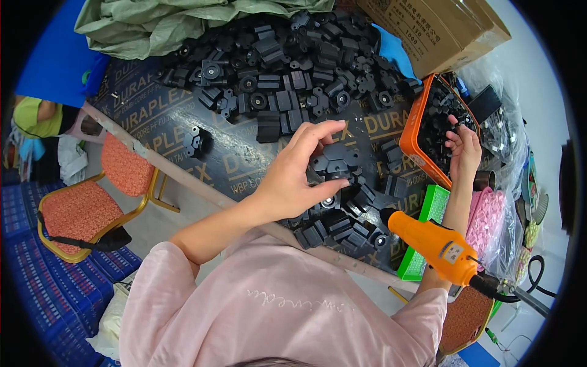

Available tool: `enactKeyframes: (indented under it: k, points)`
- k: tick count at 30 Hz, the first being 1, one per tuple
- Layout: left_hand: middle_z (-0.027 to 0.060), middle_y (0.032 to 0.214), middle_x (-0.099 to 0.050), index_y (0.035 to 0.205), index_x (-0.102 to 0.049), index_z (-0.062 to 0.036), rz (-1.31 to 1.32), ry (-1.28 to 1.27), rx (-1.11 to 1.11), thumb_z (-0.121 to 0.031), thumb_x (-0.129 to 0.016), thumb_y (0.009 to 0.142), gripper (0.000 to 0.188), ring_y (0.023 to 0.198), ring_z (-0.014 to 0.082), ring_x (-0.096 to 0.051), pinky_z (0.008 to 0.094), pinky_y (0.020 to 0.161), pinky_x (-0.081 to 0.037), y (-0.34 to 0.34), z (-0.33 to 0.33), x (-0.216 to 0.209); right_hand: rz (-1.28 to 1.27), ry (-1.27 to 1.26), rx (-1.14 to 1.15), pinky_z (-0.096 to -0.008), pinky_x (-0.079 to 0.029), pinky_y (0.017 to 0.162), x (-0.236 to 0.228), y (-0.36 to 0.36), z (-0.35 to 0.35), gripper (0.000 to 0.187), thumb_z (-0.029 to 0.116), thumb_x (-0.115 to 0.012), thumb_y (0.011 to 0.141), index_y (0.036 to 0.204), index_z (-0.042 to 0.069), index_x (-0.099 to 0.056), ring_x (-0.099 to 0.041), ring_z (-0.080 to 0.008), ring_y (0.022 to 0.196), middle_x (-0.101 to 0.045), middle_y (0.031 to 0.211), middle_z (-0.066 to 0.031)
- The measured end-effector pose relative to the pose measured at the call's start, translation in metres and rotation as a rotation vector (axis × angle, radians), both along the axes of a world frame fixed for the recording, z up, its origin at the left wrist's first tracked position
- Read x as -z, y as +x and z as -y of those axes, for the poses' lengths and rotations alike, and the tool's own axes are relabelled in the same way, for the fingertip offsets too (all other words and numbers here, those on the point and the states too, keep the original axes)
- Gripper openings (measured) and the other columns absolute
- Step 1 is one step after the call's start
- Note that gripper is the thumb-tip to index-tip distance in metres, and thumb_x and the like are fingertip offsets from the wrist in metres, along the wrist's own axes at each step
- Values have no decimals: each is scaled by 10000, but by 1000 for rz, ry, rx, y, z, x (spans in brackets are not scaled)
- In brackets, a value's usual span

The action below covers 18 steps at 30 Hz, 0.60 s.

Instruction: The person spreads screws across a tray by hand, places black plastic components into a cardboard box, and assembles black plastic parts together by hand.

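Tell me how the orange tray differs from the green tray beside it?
The orange tray lies farther up the table, next to the right hand, which reaches into it; the green tray sits nearer the person, partly hidden behind the orange power tool. The orange tray holds small black parts; what the green tray holds cannot be seen. Both are bright trays on the right of the table.

A black moulded plastic part (333,162), blocky with angled, roughly hexagonal faces, lay gripped between thumb and fingers of the left hand (293,180), tilted slightly above a loose pile of like black parts (342,226) at the table's near edge; the right hand (463,147) rested inside an orange tray (411,137) at the right, its fingertips touching small black pieces (443,119) heaped there; whether it gripped one could not be told.
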<state>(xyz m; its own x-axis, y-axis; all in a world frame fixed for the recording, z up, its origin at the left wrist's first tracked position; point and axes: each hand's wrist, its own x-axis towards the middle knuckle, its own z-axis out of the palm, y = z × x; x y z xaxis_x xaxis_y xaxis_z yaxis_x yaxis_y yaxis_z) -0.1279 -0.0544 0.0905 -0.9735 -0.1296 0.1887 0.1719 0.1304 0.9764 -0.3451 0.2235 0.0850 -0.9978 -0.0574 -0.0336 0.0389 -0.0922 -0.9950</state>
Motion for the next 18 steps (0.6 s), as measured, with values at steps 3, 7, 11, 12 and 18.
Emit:
enactKeyframes:
  k: [3,7,11,12,18]
  points:
    - [85,1025,-446,1186,-415,-83,-87,-78,-20,-27,-715,638,628,922,198,-492,283,751,-431,0,-2,-5,8,-115,-80,-226,-459,506,-10,5,6,89,96,-496,865,867,8,-509,-575,-126,611,-605,998,-210]
    - [101,1040,-449,1157,-437,-58,-221,-186,-41,4,-723,599,630,898,187,-484,278,728,-416,0,-2,-4,-26,-282,-264,-259,-445,616,-16,16,13,139,65,-468,852,982,20,-488,-543,-139,681,-569,983,-174]
    - [115,1051,-454,1120,-450,-53,-223,-193,-19,-6,-695,620,559,960,259,-477,321,798,-419,1,0,-10,-23,-180,-398,-262,-465,685,-40,38,35,277,35,-472,841,1108,-31,-494,-580,-161,777,-566,1023,-149]
    - [116,1054,-454,1115,-455,-54,-241,-200,-1,-5,-697,612,561,967,266,-469,320,808,-409,0,1,-9,-16,-155,-403,-262,-472,698,-46,46,41,255,28,-483,837,1082,-38,-509,-588,-166,806,-563,1052,-156]
    - [77,1101,-463,1108,-461,-56,-112,127,148,-26,-709,652,520,1006,190,-463,304,860,-377,-4,3,-1,18,85,-552,-176,-408,417,-77,78,67,161,50,-537,836,966,-44,-542,-506,-78,429,-629,950,-157]
